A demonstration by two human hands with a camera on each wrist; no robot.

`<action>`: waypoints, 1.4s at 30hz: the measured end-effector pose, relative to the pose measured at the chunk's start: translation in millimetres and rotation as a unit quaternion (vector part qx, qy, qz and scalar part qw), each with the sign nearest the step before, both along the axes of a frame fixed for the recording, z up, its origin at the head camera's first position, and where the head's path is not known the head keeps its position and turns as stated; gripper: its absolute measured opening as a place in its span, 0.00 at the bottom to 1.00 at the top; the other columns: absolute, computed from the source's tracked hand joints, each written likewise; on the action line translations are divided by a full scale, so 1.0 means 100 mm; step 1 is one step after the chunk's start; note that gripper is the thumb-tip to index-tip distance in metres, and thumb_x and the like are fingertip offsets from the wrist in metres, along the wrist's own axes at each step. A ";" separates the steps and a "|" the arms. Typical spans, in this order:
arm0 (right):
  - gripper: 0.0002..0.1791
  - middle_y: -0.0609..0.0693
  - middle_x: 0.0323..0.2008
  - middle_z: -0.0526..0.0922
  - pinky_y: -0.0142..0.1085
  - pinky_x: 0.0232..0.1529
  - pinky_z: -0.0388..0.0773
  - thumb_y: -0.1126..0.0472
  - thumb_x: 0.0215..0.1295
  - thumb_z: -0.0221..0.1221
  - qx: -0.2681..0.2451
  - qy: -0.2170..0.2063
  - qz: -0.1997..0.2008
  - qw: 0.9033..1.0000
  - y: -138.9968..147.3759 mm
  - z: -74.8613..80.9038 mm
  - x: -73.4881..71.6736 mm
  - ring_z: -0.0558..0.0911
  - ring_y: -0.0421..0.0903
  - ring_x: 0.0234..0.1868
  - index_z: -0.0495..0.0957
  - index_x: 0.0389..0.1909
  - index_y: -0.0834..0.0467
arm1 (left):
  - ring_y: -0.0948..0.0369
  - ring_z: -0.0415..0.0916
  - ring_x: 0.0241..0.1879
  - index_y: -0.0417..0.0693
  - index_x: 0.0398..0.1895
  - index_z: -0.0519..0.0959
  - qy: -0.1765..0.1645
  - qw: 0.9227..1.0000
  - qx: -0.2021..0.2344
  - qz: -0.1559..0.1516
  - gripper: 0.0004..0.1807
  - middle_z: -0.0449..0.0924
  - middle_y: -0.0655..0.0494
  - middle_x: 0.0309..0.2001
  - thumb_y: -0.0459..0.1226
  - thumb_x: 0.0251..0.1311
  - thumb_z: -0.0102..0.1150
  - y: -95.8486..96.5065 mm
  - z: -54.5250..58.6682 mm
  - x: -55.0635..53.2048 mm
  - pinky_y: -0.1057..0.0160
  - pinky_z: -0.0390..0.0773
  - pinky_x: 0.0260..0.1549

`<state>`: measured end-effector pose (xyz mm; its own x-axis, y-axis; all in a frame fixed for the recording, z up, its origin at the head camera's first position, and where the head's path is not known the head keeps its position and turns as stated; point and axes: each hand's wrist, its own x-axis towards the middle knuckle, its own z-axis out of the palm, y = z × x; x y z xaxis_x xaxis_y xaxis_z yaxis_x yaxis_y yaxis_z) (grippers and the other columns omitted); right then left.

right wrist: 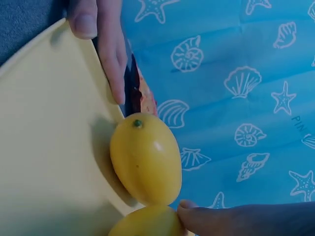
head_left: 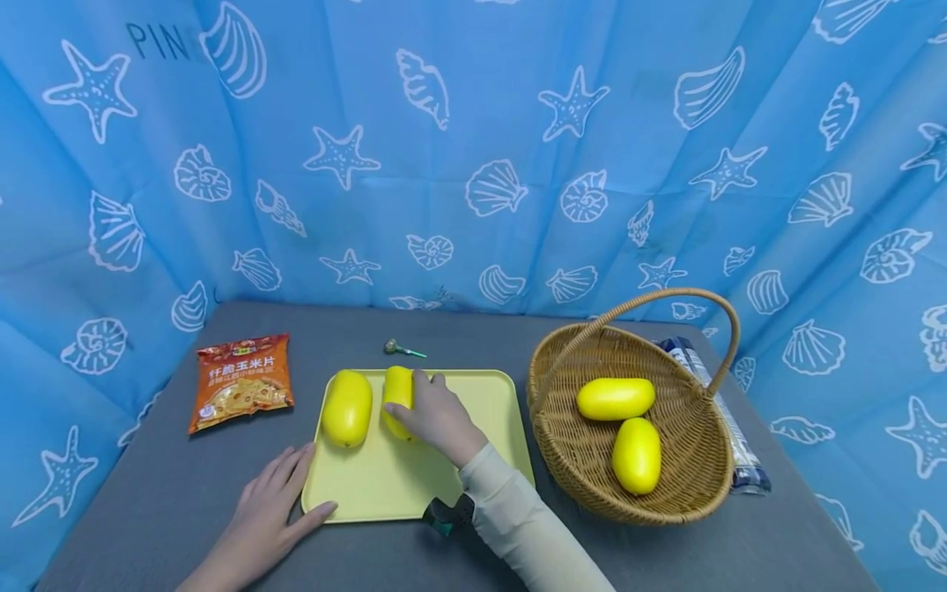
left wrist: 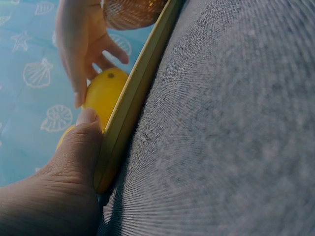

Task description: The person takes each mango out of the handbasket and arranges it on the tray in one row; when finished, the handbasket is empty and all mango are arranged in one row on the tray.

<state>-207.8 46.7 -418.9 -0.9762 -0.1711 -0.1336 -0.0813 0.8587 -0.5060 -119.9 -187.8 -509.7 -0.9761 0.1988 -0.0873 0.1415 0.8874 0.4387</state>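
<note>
A pale yellow tray (head_left: 414,493) lies on the grey table, bearing two smooth, oval yellow fruits. The left fruit (head_left: 346,409) lies along the tray's left side; the right wrist view shows the green stem end of this fruit (right wrist: 146,160). My right hand (head_left: 440,415) grips the other fruit (head_left: 397,386) from above, thumb on its left side. Part of that gripped fruit (right wrist: 147,223) shows beside the thumb in the right wrist view. My left hand (head_left: 270,506) rests at the tray's near-left corner, fingers extended along the left edge and thumb at the front rim.
Right of the tray stands a wicker basket (head_left: 573,460) with a tall handle, holding two more yellow fruits (head_left: 616,399). Behind it lies a dark, clear-striped package (head_left: 743,456). An orange snack bag (head_left: 242,382) is at the left, and a small green-stemmed object (head_left: 403,349) lies behind the tray.
</note>
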 end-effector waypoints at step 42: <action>0.42 0.62 0.49 0.70 0.33 0.28 0.74 0.54 0.59 0.66 -0.010 -0.029 0.040 0.999 0.06 0.08 0.18 0.73 0.46 0.31 0.59 0.68 0.69 | 0.37 0.51 0.67 0.42 0.74 0.53 0.007 1.000 0.005 -0.002 0.57 0.58 0.35 0.69 0.74 0.54 0.40 0.00 0.00 0.00 0.30 0.58 0.56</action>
<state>-190.3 52.3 -410.8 -0.9499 -0.2523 -0.1844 -0.1205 0.8402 -0.5287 -119.7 -187.4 -509.3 -0.9766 0.2027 -0.0719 0.1503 0.8824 0.4458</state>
